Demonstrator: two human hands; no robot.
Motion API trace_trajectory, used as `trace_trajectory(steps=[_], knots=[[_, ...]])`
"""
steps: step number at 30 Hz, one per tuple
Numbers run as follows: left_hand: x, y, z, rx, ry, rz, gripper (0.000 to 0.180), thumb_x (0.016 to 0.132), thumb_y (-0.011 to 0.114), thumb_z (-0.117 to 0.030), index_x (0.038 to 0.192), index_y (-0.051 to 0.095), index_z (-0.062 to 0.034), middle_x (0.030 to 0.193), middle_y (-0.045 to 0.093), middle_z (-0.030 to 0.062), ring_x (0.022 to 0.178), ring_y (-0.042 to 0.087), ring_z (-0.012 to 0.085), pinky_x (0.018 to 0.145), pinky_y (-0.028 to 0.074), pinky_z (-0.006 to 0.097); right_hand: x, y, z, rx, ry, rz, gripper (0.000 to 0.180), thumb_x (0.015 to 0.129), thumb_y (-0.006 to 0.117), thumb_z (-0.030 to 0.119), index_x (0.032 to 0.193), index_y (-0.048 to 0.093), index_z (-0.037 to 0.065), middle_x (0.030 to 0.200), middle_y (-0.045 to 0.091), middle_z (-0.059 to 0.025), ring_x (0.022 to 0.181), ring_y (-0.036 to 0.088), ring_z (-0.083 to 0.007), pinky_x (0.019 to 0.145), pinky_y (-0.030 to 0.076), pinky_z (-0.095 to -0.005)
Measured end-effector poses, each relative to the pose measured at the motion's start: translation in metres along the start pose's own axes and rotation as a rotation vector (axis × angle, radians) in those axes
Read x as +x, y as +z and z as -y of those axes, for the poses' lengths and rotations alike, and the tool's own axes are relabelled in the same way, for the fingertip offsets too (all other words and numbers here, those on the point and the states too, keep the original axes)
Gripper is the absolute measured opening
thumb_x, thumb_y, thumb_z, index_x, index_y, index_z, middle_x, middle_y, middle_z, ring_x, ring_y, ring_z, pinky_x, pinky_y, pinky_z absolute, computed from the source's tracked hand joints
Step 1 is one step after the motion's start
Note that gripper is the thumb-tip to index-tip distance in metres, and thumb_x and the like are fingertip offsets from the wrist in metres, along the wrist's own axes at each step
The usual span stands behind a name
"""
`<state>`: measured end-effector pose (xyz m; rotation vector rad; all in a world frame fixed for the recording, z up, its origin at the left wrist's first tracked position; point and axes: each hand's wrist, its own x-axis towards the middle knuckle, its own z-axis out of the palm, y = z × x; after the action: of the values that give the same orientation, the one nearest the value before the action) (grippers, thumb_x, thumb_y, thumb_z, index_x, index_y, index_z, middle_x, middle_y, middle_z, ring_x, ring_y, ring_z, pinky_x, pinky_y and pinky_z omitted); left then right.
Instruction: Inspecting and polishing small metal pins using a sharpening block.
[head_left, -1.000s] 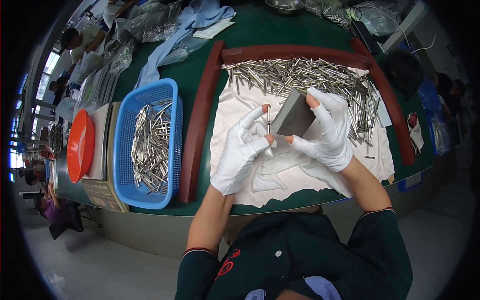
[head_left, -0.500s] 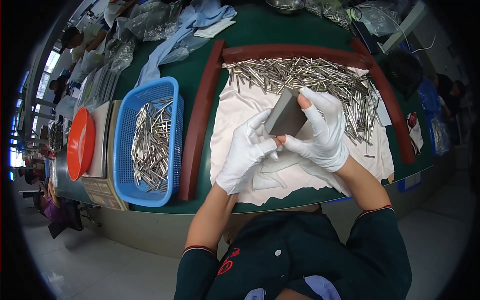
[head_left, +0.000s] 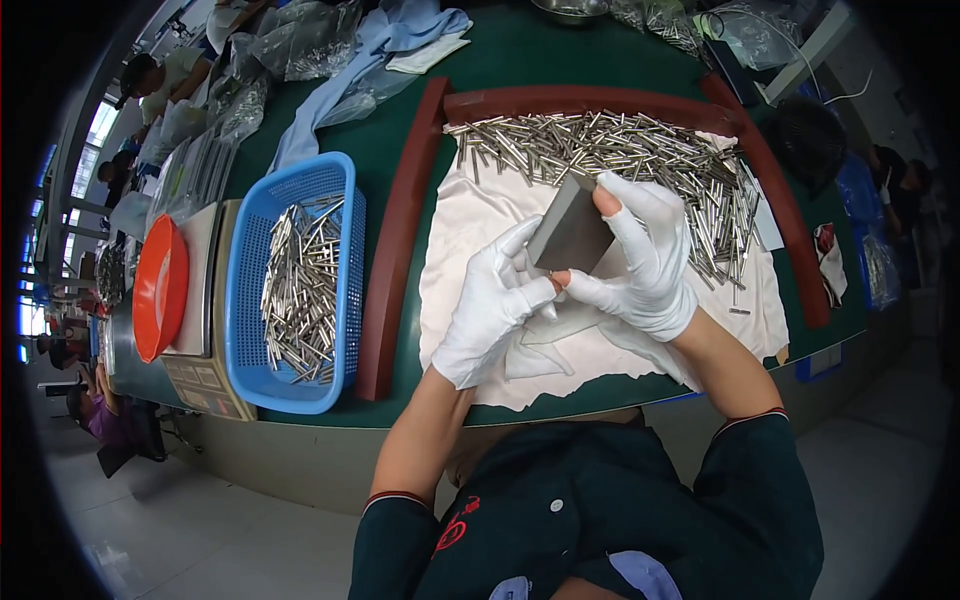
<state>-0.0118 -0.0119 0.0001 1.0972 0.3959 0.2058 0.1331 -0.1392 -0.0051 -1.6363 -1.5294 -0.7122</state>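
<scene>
Between my hands, above a pale cloth (head_left: 455,235), is a dark grey rectangular block (head_left: 575,235), tilted with a broad face toward me. My left hand (head_left: 490,310), in a white glove with a bare thumb tip, closes on the block's lower left edge. On the block's right side, my right hand (head_left: 648,262) grips it, gloved alike, with bare tips on its thumb and one finger. Both thumb tips meet at the bottom corner, and anything small pinched there is hidden. Just beyond the block lies a wide heap of thin metal pins (head_left: 610,145).
Dark red bars (head_left: 400,240) frame the cloth on its left, far and right sides. A blue basket (head_left: 238,300) with more metal pins stands to the left, beside an orange-red dish (head_left: 160,288). Light blue cloth (head_left: 375,60) and plastic bags (head_left: 310,45) lie at the far left.
</scene>
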Motion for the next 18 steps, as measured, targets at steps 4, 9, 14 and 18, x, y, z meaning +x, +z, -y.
trace_trajectory(steps=[4,9,14,18], knots=[[0.001,-0.007,0.003,-0.034,0.041,0.001,0.067,0.080,0.072,-0.001,0.139,0.041,0.0044,0.082,0.063,0.0048,0.060,0.059,0.0084,0.057,0.047,0.018,-0.004,-0.002,-0.003,0.047,0.014,0.013,0.080,0.065,0.080,0.035,0.134,0.051,0.007,0.123,0.055,-0.0132,0.099,0.054,-0.0307,0.081,0.044,-0.0410],[0.000,-0.011,0.004,-0.010,-0.018,0.009,0.073,0.077,0.075,-0.007,0.140,0.041,0.0038,0.078,0.064,0.0033,0.063,0.061,0.0096,0.059,0.048,0.020,0.000,-0.001,0.000,-0.002,-0.009,-0.024,0.077,0.065,0.079,0.036,0.131,0.053,0.007,0.122,0.056,-0.0130,0.098,0.054,-0.0310,0.082,0.043,-0.0419],[-0.001,-0.011,-0.002,-0.039,0.042,-0.038,0.072,0.077,0.075,-0.005,0.141,0.042,0.0018,0.074,0.061,0.0022,0.061,0.060,0.0089,0.059,0.047,0.020,-0.003,-0.014,-0.013,-0.008,0.082,0.017,0.083,0.062,0.081,0.031,0.134,0.049,0.005,0.120,0.055,-0.0129,0.100,0.053,-0.0307,0.085,0.043,-0.0414],[-0.001,-0.010,0.001,-0.047,-0.008,-0.001,0.072,0.078,0.075,-0.005,0.141,0.041,0.0021,0.073,0.060,0.0020,0.061,0.059,0.0086,0.060,0.047,0.021,-0.002,-0.014,-0.010,0.044,0.108,0.036,0.084,0.063,0.082,0.033,0.134,0.048,0.005,0.122,0.055,-0.0128,0.102,0.053,-0.0303,0.087,0.043,-0.0413]])
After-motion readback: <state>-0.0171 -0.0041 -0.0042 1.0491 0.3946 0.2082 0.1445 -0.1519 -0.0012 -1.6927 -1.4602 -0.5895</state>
